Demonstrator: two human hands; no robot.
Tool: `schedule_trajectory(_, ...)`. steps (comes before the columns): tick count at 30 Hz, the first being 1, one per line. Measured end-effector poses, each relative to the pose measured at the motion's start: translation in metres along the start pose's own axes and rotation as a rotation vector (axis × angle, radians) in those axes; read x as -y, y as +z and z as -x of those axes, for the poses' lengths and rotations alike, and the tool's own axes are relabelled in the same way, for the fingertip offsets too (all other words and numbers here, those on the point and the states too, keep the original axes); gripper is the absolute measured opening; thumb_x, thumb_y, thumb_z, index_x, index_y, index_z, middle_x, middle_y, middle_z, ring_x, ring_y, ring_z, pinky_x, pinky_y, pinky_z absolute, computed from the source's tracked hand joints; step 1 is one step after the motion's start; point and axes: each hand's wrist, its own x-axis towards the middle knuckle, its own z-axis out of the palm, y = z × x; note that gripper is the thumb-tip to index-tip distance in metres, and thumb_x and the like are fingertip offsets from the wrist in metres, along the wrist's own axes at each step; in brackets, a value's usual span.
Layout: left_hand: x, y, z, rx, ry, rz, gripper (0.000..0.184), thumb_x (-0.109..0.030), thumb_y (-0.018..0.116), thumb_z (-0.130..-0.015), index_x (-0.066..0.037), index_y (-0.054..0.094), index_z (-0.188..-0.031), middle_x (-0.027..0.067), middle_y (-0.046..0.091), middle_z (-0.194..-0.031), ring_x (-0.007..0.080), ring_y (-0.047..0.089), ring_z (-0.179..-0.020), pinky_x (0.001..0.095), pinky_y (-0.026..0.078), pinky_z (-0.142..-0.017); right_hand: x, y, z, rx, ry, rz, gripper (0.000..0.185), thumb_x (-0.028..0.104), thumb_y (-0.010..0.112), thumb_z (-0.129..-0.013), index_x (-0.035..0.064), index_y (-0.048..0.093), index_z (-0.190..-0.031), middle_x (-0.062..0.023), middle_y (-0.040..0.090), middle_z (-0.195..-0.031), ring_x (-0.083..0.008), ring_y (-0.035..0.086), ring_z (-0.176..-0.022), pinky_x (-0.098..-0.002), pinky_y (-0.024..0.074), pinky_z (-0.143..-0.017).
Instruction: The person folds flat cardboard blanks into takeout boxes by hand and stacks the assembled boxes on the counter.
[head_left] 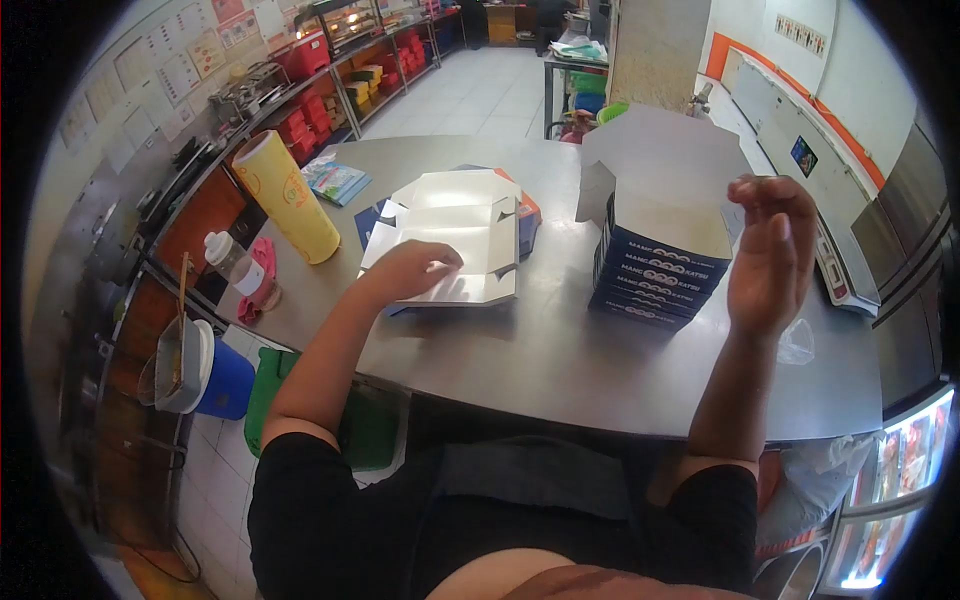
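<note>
A flat, unfolded cardboard food box (455,215), white inside, lies on a pile of similar flat blanks on the steel table. My left hand (415,270) rests at its near left part, fingers stretched out and nothing gripped. To the right stands a stack of folded dark blue boxes (655,285) with white lettering. The top box's lid (665,150) is raised and its white inside shows. My right hand (772,255) is up beside the stack's right side, fingers loosely bent and apart, with nothing visible in it.
On the steel table (480,370) stand a yellow cylinder (288,200) and a clear bottle (240,270) beside a pink cloth (262,280). A blue-and-white packet (335,182) lies behind. A blue bucket (225,380) and green bin (365,430) are below left.
</note>
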Motion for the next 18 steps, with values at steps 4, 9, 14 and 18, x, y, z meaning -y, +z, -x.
schedule_trajectory(4,0.012,0.019,0.004,-0.022,0.091,-0.174,0.042,-0.033,0.077,-0.092,-0.009,0.072,-0.126,0.0105,0.07,-0.135,0.0366,0.062,-0.129,0.0409,0.047,-0.11,0.011,0.025,-0.008,0.103,-0.044,-0.086,0.029,0.019,0.055,-0.103,-0.0028,0.056,-0.122,-0.0148,0.066,-0.104,-0.0234,0.06,-0.107,-0.0397,0.0449,-0.102)
schedule_trajectory(9,0.003,0.011,0.0,-0.047,0.07,-0.221,0.025,-0.022,0.067,-0.099,-0.005,0.073,-0.116,0.019,0.076,-0.109,0.0381,0.072,-0.103,0.0443,0.055,-0.092,0.008,0.035,-0.018,0.167,-0.107,-0.19,0.023,0.018,0.055,-0.103,-0.0018,0.061,-0.113,-0.0141,0.066,-0.095,-0.0222,0.063,-0.096,-0.038,0.0481,-0.093)
schedule_trajectory(14,0.005,0.007,-0.007,-0.288,0.122,-0.219,0.024,-0.013,0.064,-0.095,-0.003,0.072,-0.114,0.0212,0.074,-0.097,0.0357,0.073,-0.089,0.0416,0.056,-0.082,0.01,0.043,-0.018,0.223,-0.098,-0.232,0.023,0.018,0.053,-0.105,-0.0028,0.064,-0.105,-0.0139,0.066,-0.093,-0.0199,0.064,-0.087,-0.0338,0.0501,-0.083)
schedule_trajectory(18,0.002,-0.03,-0.018,-0.607,0.109,-0.219,0.023,-0.016,0.065,-0.093,-0.006,0.073,-0.113,0.0223,0.073,-0.094,0.0387,0.072,-0.085,0.0436,0.056,-0.078,0.003,0.043,-0.015,0.287,-0.072,-0.296,0.021,0.016,0.055,-0.105,-0.0024,0.065,-0.102,-0.0134,0.067,-0.095,-0.0173,0.064,-0.084,-0.0322,0.0507,-0.079)
